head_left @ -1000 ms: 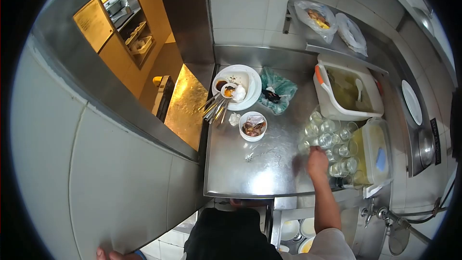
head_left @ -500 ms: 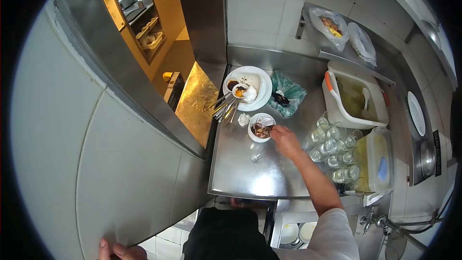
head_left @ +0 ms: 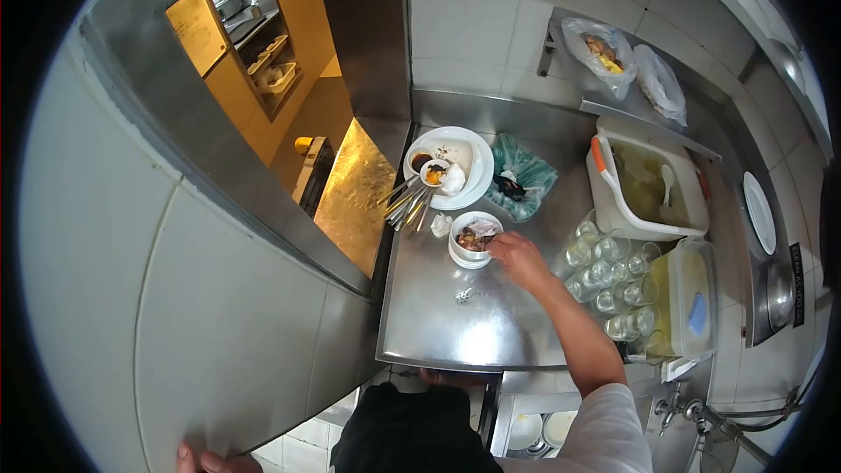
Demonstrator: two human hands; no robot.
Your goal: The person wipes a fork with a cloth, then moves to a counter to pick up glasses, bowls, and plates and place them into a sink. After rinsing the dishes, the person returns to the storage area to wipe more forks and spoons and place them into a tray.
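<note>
My right hand [head_left: 517,260] is closed on the right rim of a white bowl [head_left: 469,253] that holds food scraps and a crumpled wrapper or tissue. More white crockery shows beneath the bowl, which looks slightly raised. Behind it are stacked white plates [head_left: 478,182] with two small sauce dishes, a crumpled tissue [head_left: 453,180] and several chopsticks or cutlery handles [head_left: 410,206]. A green plastic bag [head_left: 523,177] with dark scraps lies to their right. At the bottom left, my left hand [head_left: 217,461] rests at the edge of the pale panel, fingers partly visible, holding nothing I can see.
Several glasses [head_left: 598,275] stand on the right of the steel counter [head_left: 420,315], beside a white tub [head_left: 648,226] of murky liquid and a lidded container [head_left: 692,276]. Clear bags [head_left: 599,57] sit on a shelf above. A tap [head_left: 667,409] is at the lower right.
My right hand has moved slightly down and left to the bowl's rim. The bowl looks lifted a little, and crockery beneath it now shows. The view has shifted slightly.
</note>
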